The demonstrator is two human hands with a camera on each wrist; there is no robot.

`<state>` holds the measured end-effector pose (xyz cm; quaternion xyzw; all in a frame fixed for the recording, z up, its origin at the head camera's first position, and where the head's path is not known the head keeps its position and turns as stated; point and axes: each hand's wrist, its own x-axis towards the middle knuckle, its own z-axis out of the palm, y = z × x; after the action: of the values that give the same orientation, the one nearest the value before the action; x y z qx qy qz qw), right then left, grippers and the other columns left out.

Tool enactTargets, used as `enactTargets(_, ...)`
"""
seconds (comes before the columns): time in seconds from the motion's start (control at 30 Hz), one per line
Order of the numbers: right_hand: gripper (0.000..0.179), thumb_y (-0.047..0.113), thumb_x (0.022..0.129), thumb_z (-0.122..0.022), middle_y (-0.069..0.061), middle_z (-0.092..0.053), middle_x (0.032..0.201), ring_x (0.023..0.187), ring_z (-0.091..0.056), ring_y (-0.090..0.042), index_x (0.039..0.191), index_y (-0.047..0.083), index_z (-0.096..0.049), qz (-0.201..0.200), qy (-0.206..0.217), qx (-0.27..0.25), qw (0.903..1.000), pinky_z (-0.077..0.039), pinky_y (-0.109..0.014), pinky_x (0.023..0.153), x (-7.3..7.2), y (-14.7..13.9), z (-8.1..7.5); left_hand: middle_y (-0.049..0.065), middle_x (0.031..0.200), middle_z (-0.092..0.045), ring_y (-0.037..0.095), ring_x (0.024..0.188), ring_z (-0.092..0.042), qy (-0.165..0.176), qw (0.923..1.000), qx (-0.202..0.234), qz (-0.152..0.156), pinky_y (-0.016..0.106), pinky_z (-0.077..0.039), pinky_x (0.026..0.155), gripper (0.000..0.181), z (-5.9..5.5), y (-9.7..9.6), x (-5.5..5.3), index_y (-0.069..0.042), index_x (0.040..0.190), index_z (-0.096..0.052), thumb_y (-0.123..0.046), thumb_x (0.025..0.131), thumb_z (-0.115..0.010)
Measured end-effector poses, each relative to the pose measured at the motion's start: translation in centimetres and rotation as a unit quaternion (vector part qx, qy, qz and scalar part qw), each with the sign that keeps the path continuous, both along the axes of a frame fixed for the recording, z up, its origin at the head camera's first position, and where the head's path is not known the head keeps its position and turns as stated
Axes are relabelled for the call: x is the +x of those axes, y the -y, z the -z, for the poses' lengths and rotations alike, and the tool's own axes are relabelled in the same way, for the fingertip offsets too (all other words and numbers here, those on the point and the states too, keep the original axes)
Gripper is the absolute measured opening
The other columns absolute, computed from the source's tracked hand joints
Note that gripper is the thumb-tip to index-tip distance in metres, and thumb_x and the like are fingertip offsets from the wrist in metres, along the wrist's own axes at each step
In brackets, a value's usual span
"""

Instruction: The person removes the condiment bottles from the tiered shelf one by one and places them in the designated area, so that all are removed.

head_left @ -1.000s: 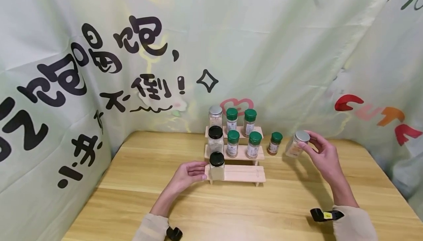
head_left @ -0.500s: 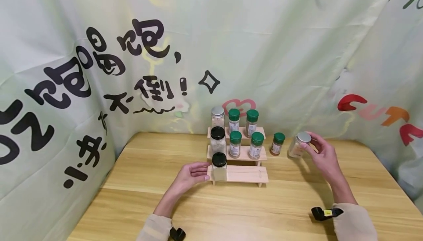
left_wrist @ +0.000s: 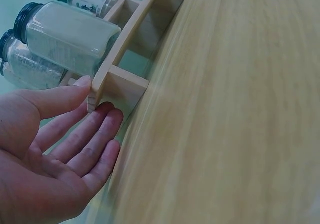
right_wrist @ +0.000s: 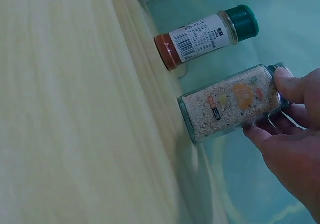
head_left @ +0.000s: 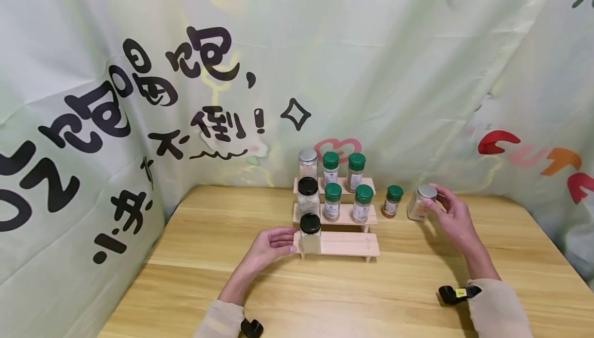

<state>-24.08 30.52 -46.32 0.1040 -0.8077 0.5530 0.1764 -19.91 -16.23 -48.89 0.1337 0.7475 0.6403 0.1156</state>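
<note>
My left hand [head_left: 269, 248] is at the left end of the lowest step of a three-step wooden spice rack [head_left: 350, 243]. In the left wrist view its thumb lies on the step's end, the fingers below it. Close by on that step stands a square jar [left_wrist: 70, 37] with a black lid and pale contents. My right hand [head_left: 452, 217] holds a square glass spice jar [right_wrist: 230, 104] near its silver lid, with speckled grains inside. That jar is upright, its base at the table. Beside it stands a green-capped spice bottle [right_wrist: 205, 39] with reddish contents.
The middle step carries a black-lidded jar [head_left: 308, 198] and two green-capped bottles [head_left: 362, 204]. On the top step are a silver-lidded jar [head_left: 308, 163] and two more green-capped bottles. A printed curtain [head_left: 394, 96] hangs behind the wooden table [head_left: 209, 209].
The jar in my right hand has gone from slightly tilted to upright, its base lower. The left hand stays at the rack's end. The head view has shifted slightly.
</note>
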Motion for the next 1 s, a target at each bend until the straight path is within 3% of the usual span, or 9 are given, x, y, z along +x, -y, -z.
enactTargets(0.33, 0.051, 0.01, 0.105, -0.059, 0.005, -0.053, 0.128, 0.117, -0.047, 0.01, 0.148, -0.012, -0.041, 0.005, 0.012, 0.019, 0.9997, -0.043, -0.002, 0.09, 0.1, 0.0, -0.2, 0.027, 0.128, -0.065, 0.04, 0.115, -0.066, -0.002, 1.0, -0.002, -0.001, 0.032, -0.058, 0.096, 0.05, -0.3, 0.0, 0.2, 0.007, 0.136, -0.059, -0.002, 0.09, -0.076)
enactTargets(0.43, 0.054, 0.014, 0.106, -0.059, -0.012, -0.054, 0.136, 0.122, -0.048, 0.005, 0.151, -0.009, -0.04, 0.01, 0.019, 0.028, 0.9994, -0.042, -0.001, 0.091, 0.2, -0.1, -0.3, 0.026, 0.128, -0.065, 0.039, 0.115, -0.065, -0.004, 1.0, -0.003, 0.0, 0.033, -0.057, 0.097, 0.05, -0.2, 0.0, 0.1, 0.006, 0.136, -0.06, -0.003, 0.09, -0.077)
enactTargets(0.57, 0.06, 0.014, 0.104, -0.062, -0.031, -0.042, 0.151, 0.131, -0.047, -0.006, 0.155, -0.005, -0.036, 0.007, 0.032, 0.024, 0.9992, -0.042, -0.002, 0.094, 0.3, -0.2, -0.6, 0.027, 0.128, -0.065, 0.039, 0.115, -0.066, -0.003, 1.0, -0.002, -0.004, 0.032, -0.058, 0.096, 0.05, 0.0, 0.1, 0.1, 0.007, 0.136, -0.059, -0.002, 0.09, -0.077)
enactTargets(0.7, 0.062, 0.01, 0.101, -0.067, -0.018, -0.047, 0.153, 0.133, -0.048, -0.009, 0.156, 0.0, -0.039, 0.005, 0.031, -0.007, 0.9995, -0.044, -0.007, 0.099, 0.5, 0.0, -1.2, 0.028, 0.127, -0.065, 0.04, 0.114, -0.066, -0.004, 1.0, -0.002, -0.008, 0.03, -0.058, 0.094, 0.05, 0.0, 0.4, 0.2, 0.009, 0.136, -0.059, -0.001, 0.09, -0.077)
enactTargets(0.87, 0.054, 0.007, 0.099, -0.069, 0.006, -0.057, 0.136, 0.128, -0.052, -0.007, 0.149, 0.006, -0.051, 0.013, 0.004, -0.064, 0.9979, -0.045, -0.007, 0.098, 1.3, 0.3, -3.0, 0.029, 0.127, -0.065, 0.039, 0.114, -0.066, -0.003, 1.0, 0.0, -0.008, 0.03, -0.058, 0.094, 0.05, 0.0, 0.3, 0.1, 0.009, 0.136, -0.059, 0.0, 0.09, -0.076)
enactTargets(1.0, 0.046, 0.001, 0.097, -0.069, 0.009, -0.063, 0.129, 0.123, -0.056, -0.006, 0.142, 0.003, -0.058, 0.008, -0.018, -0.122, 0.9924, -0.046, -0.006, 0.094, 2.3, 0.5, -4.6, 0.029, 0.126, -0.065, 0.041, 0.114, -0.066, -0.003, 1.0, -0.001, -0.002, 0.03, -0.058, 0.094, 0.05, -0.1, 0.0, 0.1, 0.009, 0.136, -0.059, 0.0, 0.09, -0.076)
